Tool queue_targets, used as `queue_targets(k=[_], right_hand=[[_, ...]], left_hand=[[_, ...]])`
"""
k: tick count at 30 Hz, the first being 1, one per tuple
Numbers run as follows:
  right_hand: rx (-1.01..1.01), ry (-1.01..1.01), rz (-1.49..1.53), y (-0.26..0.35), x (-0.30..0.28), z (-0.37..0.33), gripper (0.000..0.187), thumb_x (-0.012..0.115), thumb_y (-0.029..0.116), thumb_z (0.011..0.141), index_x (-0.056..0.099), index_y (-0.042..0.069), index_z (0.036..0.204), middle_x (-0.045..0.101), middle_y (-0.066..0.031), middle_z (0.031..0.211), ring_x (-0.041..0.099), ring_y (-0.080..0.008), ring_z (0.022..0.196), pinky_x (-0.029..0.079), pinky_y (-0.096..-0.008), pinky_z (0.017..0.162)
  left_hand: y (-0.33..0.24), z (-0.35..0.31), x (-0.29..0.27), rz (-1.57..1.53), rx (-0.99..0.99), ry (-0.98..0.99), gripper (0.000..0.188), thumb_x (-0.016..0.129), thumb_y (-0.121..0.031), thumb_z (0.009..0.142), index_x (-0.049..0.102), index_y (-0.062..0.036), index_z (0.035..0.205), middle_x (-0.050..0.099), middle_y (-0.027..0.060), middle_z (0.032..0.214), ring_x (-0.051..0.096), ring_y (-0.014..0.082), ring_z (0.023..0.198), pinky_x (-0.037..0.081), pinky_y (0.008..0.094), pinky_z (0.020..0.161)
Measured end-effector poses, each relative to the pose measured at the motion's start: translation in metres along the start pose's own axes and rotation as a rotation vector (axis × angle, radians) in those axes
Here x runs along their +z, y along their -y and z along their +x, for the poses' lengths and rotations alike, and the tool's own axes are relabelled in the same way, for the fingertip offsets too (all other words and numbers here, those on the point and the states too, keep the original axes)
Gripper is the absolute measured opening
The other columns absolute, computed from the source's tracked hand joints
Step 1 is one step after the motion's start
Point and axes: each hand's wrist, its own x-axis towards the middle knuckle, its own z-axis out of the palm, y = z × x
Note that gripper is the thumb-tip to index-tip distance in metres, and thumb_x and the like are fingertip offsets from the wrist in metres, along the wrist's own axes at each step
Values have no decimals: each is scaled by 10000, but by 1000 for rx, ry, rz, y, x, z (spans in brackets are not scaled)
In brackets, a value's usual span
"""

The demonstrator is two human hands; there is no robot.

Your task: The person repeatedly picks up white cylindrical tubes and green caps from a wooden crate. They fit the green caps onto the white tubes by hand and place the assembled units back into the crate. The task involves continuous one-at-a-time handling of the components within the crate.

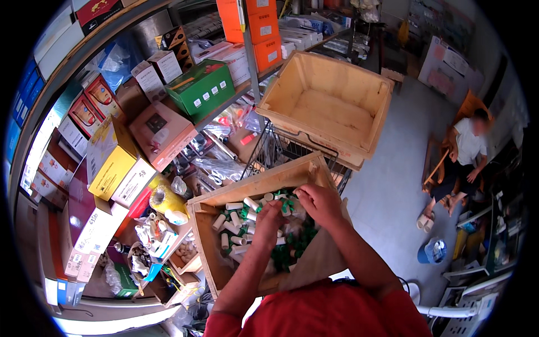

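Observation:
My left hand [269,222] is over a wooden box [252,189], its fingers closed in a pinch. What it holds, if anything, is hidden. To its right my right hand [318,203] is curled, fingertips together beside some small green parts; I cannot make out anything in its grip. Inside the box lie many short white plastic tubes [219,222], mostly on the left side. Green plastic pieces [282,255] are heaped among them and toward the right. My forearms hide part of the near side, where a brown flap of cardboard-like material [314,267] lies.
Beyond the box, a large tan plastic tub [331,101] rests on a black wire cart [286,140]. Shelves on the left carry a green box [202,90], a yellow box [109,160] and orange boxes [264,33]. A person [469,143] sits at right near a blue bin [432,251].

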Motion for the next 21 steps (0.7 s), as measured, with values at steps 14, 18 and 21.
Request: queue_targets(k=[14, 18, 21], right_hand=[[13, 270, 308, -7, 13, -7, 308, 696, 193, 852, 612, 84, 1127, 648, -57, 904, 603, -130, 649, 493, -277, 622], [-10, 305, 304, -7, 14, -7, 398, 746, 166, 809, 597, 88, 1169, 633, -43, 976, 578, -103, 670, 487, -259, 620], [-3, 278, 334, -10, 16, -6, 398, 758, 158, 797, 606, 86, 1157, 639, -43, 969, 577, -103, 671, 485, -256, 618]], left_hand=[[-1, -6, -2, -28, 45, 63, 151, 591, -226, 952, 630, -129, 1061, 648, -25, 941, 607, 87, 847, 502, 283, 725], [-3, -8, 2, -31, 99, 83, 142, 616, -205, 939, 612, -122, 1055, 658, -31, 932, 607, 75, 756, 467, 232, 668], [-1, -5, 1, -39, 106, 120, 153, 614, -207, 942, 618, -117, 1066, 663, -28, 934, 611, 74, 758, 472, 229, 664]])
